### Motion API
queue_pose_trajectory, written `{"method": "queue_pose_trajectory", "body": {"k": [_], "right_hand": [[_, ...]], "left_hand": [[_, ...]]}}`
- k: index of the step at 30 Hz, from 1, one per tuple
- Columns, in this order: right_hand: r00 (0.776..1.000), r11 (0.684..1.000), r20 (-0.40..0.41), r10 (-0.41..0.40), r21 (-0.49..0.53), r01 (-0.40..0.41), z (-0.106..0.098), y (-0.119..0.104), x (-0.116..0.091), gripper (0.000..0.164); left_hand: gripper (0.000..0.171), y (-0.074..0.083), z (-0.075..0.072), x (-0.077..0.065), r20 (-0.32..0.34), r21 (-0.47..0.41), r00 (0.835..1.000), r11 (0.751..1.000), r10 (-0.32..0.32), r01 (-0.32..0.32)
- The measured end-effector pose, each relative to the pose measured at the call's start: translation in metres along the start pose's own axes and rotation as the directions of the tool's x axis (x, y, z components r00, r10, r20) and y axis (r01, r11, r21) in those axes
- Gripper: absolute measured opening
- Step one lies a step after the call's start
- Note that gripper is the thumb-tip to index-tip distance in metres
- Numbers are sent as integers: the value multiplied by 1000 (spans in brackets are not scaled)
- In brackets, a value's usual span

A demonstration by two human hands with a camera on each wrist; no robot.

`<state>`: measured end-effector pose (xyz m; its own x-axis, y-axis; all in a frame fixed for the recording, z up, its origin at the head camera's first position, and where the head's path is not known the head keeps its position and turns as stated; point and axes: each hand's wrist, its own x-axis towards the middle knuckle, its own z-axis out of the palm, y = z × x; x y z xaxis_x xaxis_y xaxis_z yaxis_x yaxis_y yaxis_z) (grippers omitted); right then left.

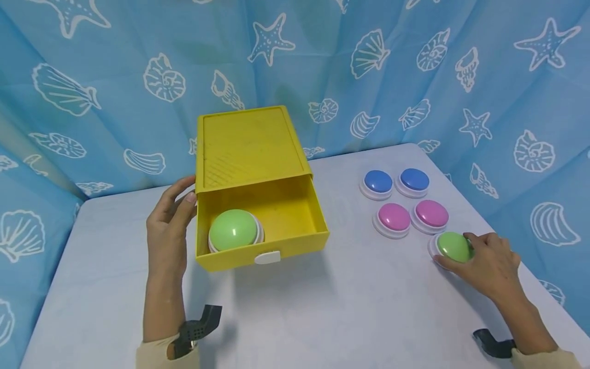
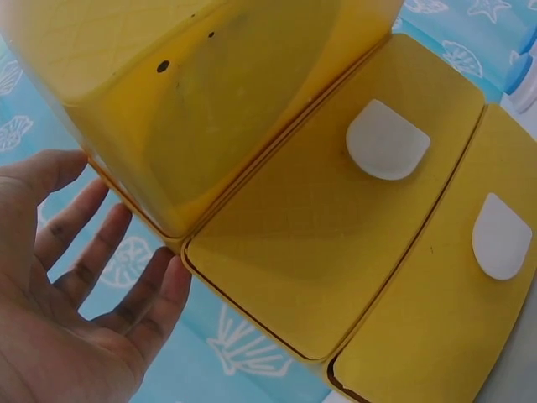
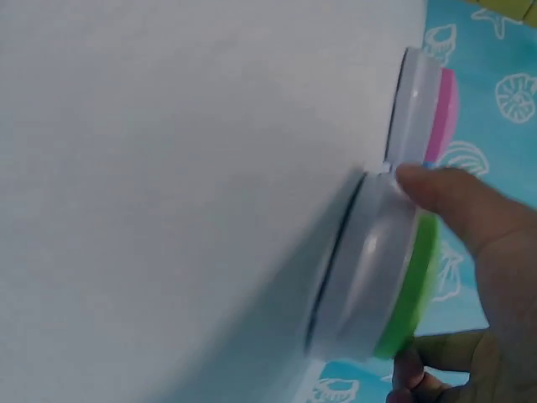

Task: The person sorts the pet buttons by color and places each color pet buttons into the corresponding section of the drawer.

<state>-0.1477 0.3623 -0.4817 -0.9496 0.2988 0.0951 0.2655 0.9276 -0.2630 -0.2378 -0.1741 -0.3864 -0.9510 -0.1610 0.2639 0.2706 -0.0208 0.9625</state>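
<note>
My left hand [image 1: 172,210] rests against the left side of a yellow drawer cabinet [image 1: 251,146], fingers extended along its edge. In the left wrist view, fingertips [image 2: 172,273] touch the cabinet's corner. The top drawer [image 1: 295,246] is pulled out, and a green dome push button [image 1: 232,229] with a white base sits at its left. Over at the right, my right hand [image 1: 493,264] grips another green push button [image 1: 454,246] between thumb and fingers. The right wrist view shows this button's white base [image 3: 365,269] side-on, close to the table.
Two pink push buttons [image 1: 430,212] and two blue push buttons [image 1: 378,182] stand on the white table [image 1: 359,307], beyond the right hand. Two lower drawers with white handles [image 2: 386,141] are closed. A blue seashell curtain [image 1: 322,66] hangs behind the table and along its sides.
</note>
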Motion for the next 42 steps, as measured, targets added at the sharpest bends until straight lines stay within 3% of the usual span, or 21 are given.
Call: {"method": "queue_pose_trajectory", "body": {"k": [6,11,21,36,42], "right_hand": [[995,996,46,84,-8,-84,2,5,0,109],[995,995,11,96,23,-97,-1,1,-3,106],[995,995,-93,-43,81,51,-20,-23,-4,100],[979,973,-114,-166,141,182,-46,-74,-2,98],[961,957,-158,-228,147,252,-55,-90,1,95]], "left_hand": [[40,2,-1,0,0,-9,1000,1000,1,-1],[39,4,-2,0,14,-4,1000,1000,4,-4],[38,2,-3,1,24,3,1000,1000,18,-18],[38,-3,-4,4,33,-8,999,1000,28,-27],[38,-3,-5,4,28,2,999,1000,25,-25]]}}
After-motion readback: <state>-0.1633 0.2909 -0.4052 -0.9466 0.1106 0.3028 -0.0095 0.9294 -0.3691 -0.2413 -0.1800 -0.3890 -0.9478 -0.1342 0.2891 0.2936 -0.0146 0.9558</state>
